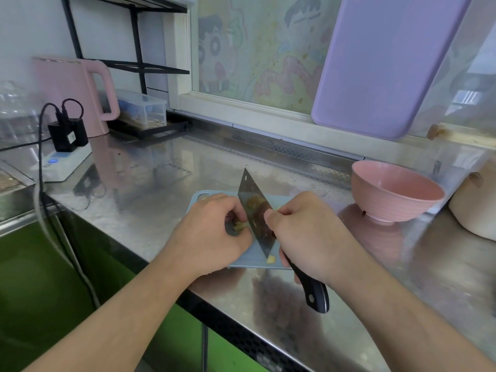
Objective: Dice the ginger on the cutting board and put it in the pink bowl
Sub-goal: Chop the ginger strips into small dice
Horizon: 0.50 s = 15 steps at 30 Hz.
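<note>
On the pale blue plastic cutting board (249, 260), the left hand (212, 234) pinches the yellowish ginger piece (240, 225) while the right hand (306, 232) grips the black-handled steel cleaver (255, 210).

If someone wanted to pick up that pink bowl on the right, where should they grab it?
Probably by the rim of the pink bowl, coming from above or from the cutting board side. It stands upright on a narrow foot and flares wide, so its wall slopes too much for a side grip. Thumb inside and fingers outside the rim should hold it. The pale pot crowds its right side.
</note>
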### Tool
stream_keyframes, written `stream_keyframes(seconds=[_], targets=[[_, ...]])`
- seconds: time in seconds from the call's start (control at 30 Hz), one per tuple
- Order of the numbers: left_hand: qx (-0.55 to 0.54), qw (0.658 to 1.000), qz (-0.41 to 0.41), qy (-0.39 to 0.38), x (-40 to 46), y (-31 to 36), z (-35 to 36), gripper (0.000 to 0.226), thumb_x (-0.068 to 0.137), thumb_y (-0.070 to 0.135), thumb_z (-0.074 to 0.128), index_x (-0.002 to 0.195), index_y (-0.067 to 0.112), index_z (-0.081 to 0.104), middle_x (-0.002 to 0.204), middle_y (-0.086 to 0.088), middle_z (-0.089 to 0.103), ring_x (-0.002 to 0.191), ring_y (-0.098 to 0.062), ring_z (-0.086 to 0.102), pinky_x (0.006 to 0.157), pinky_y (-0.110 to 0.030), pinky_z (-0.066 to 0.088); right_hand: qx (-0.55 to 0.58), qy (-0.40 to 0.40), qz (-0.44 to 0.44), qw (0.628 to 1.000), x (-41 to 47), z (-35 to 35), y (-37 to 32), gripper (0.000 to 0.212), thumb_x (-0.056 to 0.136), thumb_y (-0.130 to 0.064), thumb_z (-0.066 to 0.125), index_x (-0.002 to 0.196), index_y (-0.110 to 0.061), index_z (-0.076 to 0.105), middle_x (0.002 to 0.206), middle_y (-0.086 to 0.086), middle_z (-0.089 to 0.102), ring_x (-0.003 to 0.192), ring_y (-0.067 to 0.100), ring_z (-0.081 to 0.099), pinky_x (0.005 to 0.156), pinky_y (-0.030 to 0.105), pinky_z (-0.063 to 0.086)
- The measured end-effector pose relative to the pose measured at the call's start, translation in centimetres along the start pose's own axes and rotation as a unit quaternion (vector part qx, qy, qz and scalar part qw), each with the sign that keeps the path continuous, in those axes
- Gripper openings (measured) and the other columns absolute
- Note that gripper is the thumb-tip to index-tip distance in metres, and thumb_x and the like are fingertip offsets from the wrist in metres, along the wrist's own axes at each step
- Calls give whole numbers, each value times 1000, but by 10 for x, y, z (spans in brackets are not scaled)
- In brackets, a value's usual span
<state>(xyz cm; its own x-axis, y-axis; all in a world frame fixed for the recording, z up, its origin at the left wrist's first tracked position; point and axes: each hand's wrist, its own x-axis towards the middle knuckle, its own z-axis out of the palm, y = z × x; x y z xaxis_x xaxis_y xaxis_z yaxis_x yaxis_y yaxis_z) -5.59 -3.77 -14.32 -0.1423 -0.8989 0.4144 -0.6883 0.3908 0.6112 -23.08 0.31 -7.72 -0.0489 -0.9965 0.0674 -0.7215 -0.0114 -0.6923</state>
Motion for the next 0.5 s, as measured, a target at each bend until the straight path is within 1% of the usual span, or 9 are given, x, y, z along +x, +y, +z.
stream_keyframes(seconds=[0.07,0.13,0.23,0.37,0.43,0.5], targets=[[-12,1000,-9,3,0,1,0,10,75,40,65,83,35,66,91,19,66,91,-2,65,84,-34,59,4,2,-1,1000,-2,-1,-3,40,101,-34,58,75,-4,50,69,25,66,44,27,50,54,41,52],[-17,1000,-15,13,1,0,0,3,81,32,67,83,34,67,91,19,66,91,-2,65,85,-34,59,2,6,-3,1000,-5,-2,-7,46,101,-34,58,77,5,51,72,30,65,45,29,49,54,48,55],[-10,998,-34,46,3,-1,0,12,87,20,68,83,31,68,89,18,67,87,-1,65,84,-34,58,0,10,-5,1000,-7,-2,-10,47,101,-33,58,80,9,53,73,30,67,45,29,48,55,51,56],[7,997,-37,73,5,-2,0,10,88,19,69,84,29,69,85,16,66,83,-4,65,82,-37,58,0,10,-4,1000,-9,-3,-12,47,101,-34,57,79,7,54,70,27,69,43,28,49,56,50,57],[9,997,-43,68,5,-3,-1,10,87,21,70,85,31,68,86,18,66,85,-4,64,83,-35,58,2,9,-5,1000,-10,-3,-13,47,101,-33,57,78,8,52,70,27,69,42,27,48,52,49,55],[13,997,-53,52,4,-3,-1,10,84,26,72,86,34,67,88,20,66,89,-3,63,83,-35,58,4,9,-4,1000,-10,-2,-13,46,101,-33,57,76,6,52,71,27,68,42,26,49,52,49,56]])
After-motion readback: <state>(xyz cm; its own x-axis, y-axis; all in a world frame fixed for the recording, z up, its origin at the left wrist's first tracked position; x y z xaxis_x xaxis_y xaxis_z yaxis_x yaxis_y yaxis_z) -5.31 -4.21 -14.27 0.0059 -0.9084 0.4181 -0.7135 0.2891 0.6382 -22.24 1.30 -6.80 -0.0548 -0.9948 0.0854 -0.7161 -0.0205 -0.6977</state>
